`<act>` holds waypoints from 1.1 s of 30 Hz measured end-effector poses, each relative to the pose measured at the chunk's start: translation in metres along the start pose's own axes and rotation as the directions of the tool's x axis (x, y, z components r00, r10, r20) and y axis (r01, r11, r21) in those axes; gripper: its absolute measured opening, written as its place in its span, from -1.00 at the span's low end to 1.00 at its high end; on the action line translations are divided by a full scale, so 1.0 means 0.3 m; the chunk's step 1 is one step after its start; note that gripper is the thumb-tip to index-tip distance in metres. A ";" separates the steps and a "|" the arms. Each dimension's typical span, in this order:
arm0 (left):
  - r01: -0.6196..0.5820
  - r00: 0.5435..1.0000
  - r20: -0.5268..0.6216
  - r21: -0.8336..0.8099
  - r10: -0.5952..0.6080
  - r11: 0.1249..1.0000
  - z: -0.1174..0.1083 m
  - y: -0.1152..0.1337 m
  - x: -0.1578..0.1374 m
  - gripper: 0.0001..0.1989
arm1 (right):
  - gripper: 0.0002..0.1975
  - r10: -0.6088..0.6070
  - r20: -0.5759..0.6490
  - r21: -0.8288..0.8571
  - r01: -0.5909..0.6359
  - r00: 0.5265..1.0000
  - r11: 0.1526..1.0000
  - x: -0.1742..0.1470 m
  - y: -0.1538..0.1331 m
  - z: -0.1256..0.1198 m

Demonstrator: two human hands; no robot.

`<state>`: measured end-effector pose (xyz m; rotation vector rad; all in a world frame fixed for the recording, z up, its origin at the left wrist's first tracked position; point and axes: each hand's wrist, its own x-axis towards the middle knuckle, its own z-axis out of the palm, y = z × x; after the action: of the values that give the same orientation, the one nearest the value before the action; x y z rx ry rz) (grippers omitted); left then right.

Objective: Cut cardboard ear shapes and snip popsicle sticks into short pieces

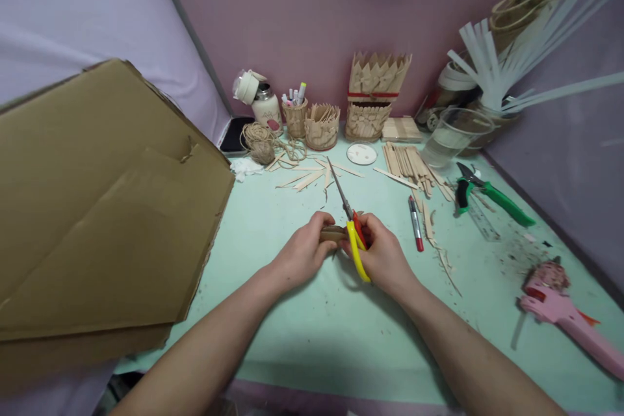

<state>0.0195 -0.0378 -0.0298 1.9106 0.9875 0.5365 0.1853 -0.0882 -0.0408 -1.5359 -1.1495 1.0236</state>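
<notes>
Over the middle of the table my left hand [306, 248] grips a small brown piece of cardboard [332, 233], seen nearly edge-on, between thumb and fingers. My right hand [383, 253] is closed around scissors [358, 259] with yellow and red handles. Their long blades look closed and point up and away from me. The fingers of my right hand also meet the right end of the cardboard piece, though the handles partly hide this contact. Beyond the scissors tip lie loose wooden sticks [312, 177], fanned out on the table.
Large cardboard sheets [117, 208] fill the left side. Twine [260, 143], a pen cup [295, 118] and stick-covered pots [322, 130] line the back. At right are a marker [416, 224], green-handled pliers [502, 198], a plastic cup [453, 136] and a pink glue gun [560, 312].
</notes>
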 end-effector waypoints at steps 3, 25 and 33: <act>0.076 0.997 0.000 -0.289 -0.079 0.954 0.003 0.009 0.009 -0.58 | -0.68 0.066 -0.004 0.188 -0.064 0.998 0.980 0.000 -0.016 -0.003; 0.123 0.911 -0.213 -0.674 -0.352 0.729 0.093 0.060 -0.002 -0.83 | -0.57 0.196 0.041 0.619 -0.179 0.980 0.765 -0.035 -0.031 0.040; 0.146 0.913 -0.212 -0.628 -0.348 0.765 0.077 0.064 -0.004 -0.84 | -0.57 0.174 0.048 0.519 -0.173 0.984 0.837 -0.035 -0.023 0.029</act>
<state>0.0428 -0.0560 -0.0251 1.1149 1.0914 0.8969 0.1732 -0.0957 -0.0351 -1.2081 -0.6528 1.3287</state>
